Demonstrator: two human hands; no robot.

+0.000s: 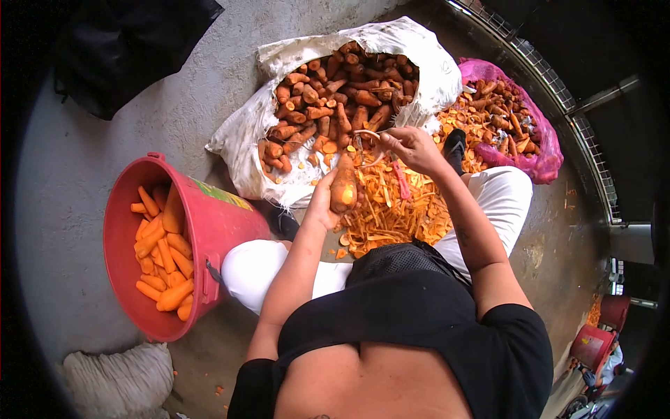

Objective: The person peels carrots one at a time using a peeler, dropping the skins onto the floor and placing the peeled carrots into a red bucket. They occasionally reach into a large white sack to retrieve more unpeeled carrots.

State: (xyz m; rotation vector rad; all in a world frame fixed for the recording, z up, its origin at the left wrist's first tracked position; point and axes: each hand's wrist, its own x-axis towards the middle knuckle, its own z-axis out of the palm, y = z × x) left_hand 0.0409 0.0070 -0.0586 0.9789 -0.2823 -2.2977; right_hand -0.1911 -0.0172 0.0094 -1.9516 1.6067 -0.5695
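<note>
In my left hand (323, 202) is a thick, dirty carrot (344, 186), its tip pointing away from me and a bright orange patch at its near end. Fingers of my right hand (412, 148) are closed on a thin, pale-handled peeler (368, 148), held just beyond and right of the carrot. Below both hands lies a heap of orange peelings (398, 216), with a pink-red object (401, 180) on it. A white sack (436, 59) full of unpeeled carrots (363, 98) lies open beyond my hands.
A red bucket (234, 230) of peeled carrots (164, 244) stands at left. At the upper right is a pink sack (548, 157) of carrots. A rolled whitish sack (122, 377) lies lower left; black cloth (125, 49) hangs upper left. A person (611, 366) is near red buckets (593, 346) at far lower right.
</note>
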